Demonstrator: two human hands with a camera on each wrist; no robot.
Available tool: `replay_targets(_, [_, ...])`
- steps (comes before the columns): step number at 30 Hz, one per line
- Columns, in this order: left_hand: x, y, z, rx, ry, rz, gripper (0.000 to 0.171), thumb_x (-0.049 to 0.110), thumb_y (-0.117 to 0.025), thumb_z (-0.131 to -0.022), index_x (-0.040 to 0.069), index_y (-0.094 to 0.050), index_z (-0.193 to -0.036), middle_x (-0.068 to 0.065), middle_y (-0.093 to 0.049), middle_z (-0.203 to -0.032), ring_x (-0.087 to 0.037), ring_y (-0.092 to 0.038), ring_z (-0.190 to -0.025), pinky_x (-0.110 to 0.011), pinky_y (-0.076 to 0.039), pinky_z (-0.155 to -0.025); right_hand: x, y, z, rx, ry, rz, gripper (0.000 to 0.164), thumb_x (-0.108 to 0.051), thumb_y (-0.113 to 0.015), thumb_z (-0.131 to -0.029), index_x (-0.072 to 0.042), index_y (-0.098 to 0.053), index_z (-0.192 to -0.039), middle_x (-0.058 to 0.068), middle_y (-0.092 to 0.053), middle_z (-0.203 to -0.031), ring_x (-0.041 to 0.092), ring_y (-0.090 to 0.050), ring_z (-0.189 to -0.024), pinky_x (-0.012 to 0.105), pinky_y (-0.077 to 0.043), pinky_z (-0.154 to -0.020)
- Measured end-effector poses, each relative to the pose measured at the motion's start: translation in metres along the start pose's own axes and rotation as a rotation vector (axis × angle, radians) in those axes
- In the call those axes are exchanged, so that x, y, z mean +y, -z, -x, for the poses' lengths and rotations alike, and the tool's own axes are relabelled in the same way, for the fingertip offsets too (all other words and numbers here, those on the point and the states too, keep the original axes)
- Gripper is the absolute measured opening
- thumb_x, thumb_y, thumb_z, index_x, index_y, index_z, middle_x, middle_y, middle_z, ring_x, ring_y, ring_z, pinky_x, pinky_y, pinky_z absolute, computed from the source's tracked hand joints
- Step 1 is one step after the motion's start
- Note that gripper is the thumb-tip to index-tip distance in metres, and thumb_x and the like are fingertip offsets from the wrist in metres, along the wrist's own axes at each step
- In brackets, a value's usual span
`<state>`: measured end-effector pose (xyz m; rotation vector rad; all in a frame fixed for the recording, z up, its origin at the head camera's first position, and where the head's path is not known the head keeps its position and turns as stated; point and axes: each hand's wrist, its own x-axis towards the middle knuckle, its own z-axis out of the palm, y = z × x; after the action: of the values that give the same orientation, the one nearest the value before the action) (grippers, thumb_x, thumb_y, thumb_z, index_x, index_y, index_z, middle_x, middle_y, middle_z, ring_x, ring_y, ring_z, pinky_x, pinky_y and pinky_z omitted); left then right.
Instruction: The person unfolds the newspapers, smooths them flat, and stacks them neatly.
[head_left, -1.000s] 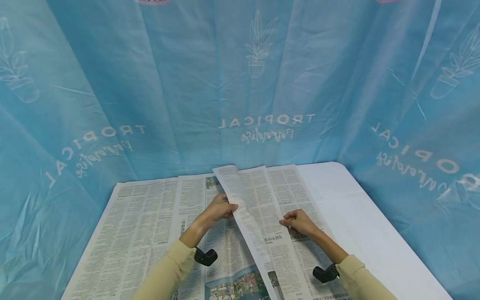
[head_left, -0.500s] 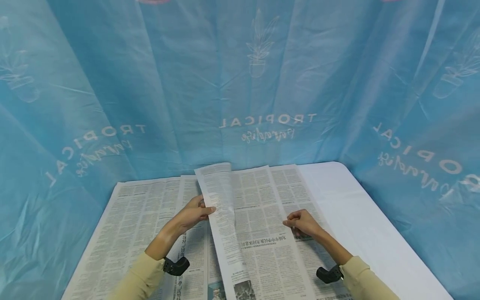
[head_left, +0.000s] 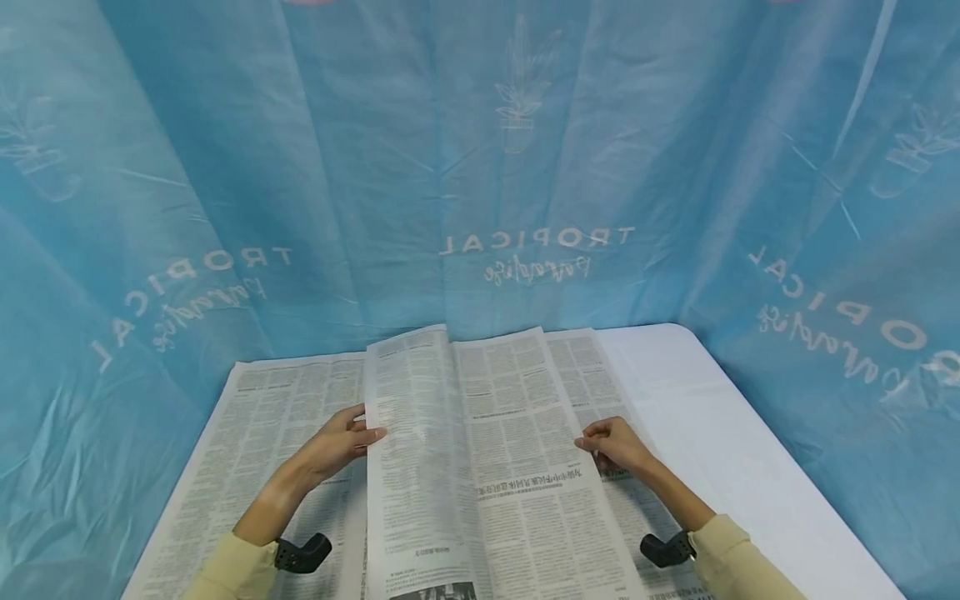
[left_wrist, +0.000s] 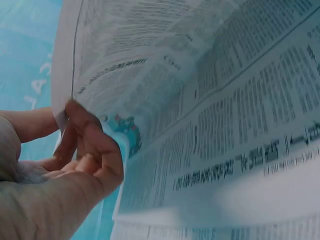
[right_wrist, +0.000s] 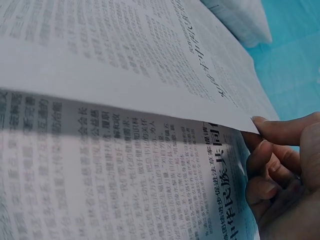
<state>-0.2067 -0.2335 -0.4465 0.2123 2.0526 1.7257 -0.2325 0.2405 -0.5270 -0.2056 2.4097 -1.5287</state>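
A newspaper sheet stands partly lifted over other pages in the head view, creased down its middle. My left hand pinches its left edge between thumb and fingers; the left wrist view shows the thumb and fingertips of that hand on the paper's margin. At the sheet's right edge, my right hand pinches the margin. In the right wrist view, the thumb of the right hand lies on top of the edge, with curled fingers beneath. Printed text shows on the page below the raised edge.
More newspaper pages lie spread flat on the left of the white table, and another page shows at the right. A blue curtain with white lettering surrounds the table at the back and sides.
My left hand has moved left and toward me, drawing the sheet's left edge over so the page spreads wider. My right hand has shifted slightly right, still at the right edge.
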Motion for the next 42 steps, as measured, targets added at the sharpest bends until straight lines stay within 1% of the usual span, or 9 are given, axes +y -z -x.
replay_targets(5, [-0.008,0.012,0.008,-0.004,-0.010,-0.002,0.046,0.020,-0.053,-0.101,-0.013,-0.046,-0.133,-0.013,-0.063,-0.114,-0.018,-0.063,-0.101,-0.033,-0.050,-0.088,0.001,0.002,0.001,0.007,-0.024,-0.013,0.031,-0.018,-0.069,-0.091,0.010,-0.066,-0.103,-0.002,-0.059,-0.058,0.008,-0.047,-0.045,0.020,-0.036,-0.043])
replay_targets(8, [-0.016,0.012,0.012,-0.016,-0.012,0.025,0.048,0.021,-0.055,-0.101,-0.012,-0.044,-0.134,-0.002,-0.066,-0.109,-0.013,-0.066,-0.095,-0.031,-0.052,-0.083,0.002,0.001,0.000,0.002,-0.035,-0.029,0.029,-0.018,-0.069,-0.091,0.009,-0.066,-0.101,-0.001,-0.060,-0.060,0.008,-0.046,-0.045,0.019,-0.035,-0.043])
replay_targets(12, [-0.024,0.006,0.012,-0.035,-0.004,0.071,0.056,0.021,-0.058,-0.099,-0.011,-0.037,-0.140,-0.006,-0.070,-0.110,-0.016,-0.069,-0.093,-0.033,-0.056,-0.080,0.001,0.001,-0.001,0.001,-0.036,-0.036,0.027,-0.018,-0.069,-0.091,0.008,-0.067,-0.099,-0.001,-0.061,-0.060,0.008,-0.046,-0.045,0.019,-0.035,-0.043])
replay_targets(15, [-0.028,0.002,0.011,-0.017,0.007,0.057,0.057,0.023,-0.058,-0.099,-0.011,-0.038,-0.140,-0.006,-0.071,-0.106,-0.017,-0.070,-0.089,-0.034,-0.056,-0.076,0.000,0.001,-0.001,-0.002,-0.024,-0.028,0.029,-0.019,-0.069,-0.091,0.009,-0.066,-0.101,-0.001,-0.060,-0.060,0.008,-0.046,-0.045,0.020,-0.036,-0.044])
replay_targets(18, [-0.031,0.000,0.011,0.038,0.012,-0.025,0.055,0.024,-0.060,-0.099,-0.012,-0.043,-0.136,-0.007,-0.071,-0.100,-0.017,-0.070,-0.082,-0.033,-0.056,-0.071,0.000,0.001,-0.001,-0.010,-0.009,-0.027,0.031,-0.018,-0.069,-0.091,0.010,-0.065,-0.103,0.000,-0.059,-0.059,0.008,-0.046,-0.046,0.021,-0.036,-0.044])
replay_targets(25, [-0.038,-0.009,0.013,0.244,0.036,-0.269,0.040,0.013,-0.066,-0.093,-0.012,-0.053,-0.122,-0.015,-0.068,-0.097,-0.019,-0.067,-0.075,-0.034,-0.053,-0.066,0.000,0.001,-0.003,-0.016,0.015,-0.018,0.028,-0.016,-0.069,-0.091,0.011,-0.066,-0.099,0.000,-0.058,-0.059,0.008,-0.044,-0.045,0.021,-0.035,-0.044])
replay_targets(29, [-0.044,-0.010,0.013,0.306,0.058,-0.348,0.037,0.009,-0.067,-0.091,-0.011,-0.055,-0.120,-0.017,-0.068,-0.098,-0.021,-0.066,-0.078,-0.036,-0.052,-0.068,0.000,0.000,-0.003,-0.007,-0.002,-0.012,0.027,-0.016,-0.069,-0.091,0.010,-0.066,-0.099,-0.001,-0.056,-0.057,0.008,-0.043,-0.045,0.021,-0.037,-0.044])
replay_targets(37, [-0.057,-0.001,0.020,0.302,0.032,-0.364,0.042,0.010,-0.068,-0.091,-0.011,-0.052,-0.125,-0.019,-0.065,-0.106,-0.020,-0.065,-0.087,-0.037,-0.051,-0.074,0.002,-0.001,-0.004,0.000,-0.002,0.008,0.026,-0.016,-0.070,-0.090,0.009,-0.067,-0.097,0.000,-0.058,-0.058,0.008,-0.043,-0.045,0.023,-0.038,-0.044])
replay_targets(42, [-0.061,0.008,0.028,0.306,0.066,-0.339,0.049,0.010,-0.069,-0.090,-0.012,-0.048,-0.129,-0.020,-0.065,-0.110,-0.023,-0.065,-0.092,-0.039,-0.052,-0.076,0.003,0.002,-0.002,-0.013,0.009,0.021,0.025,-0.016,-0.069,-0.091,0.008,-0.066,-0.096,-0.001,-0.051,-0.054,0.008,-0.038,-0.043,0.022,-0.034,-0.044])
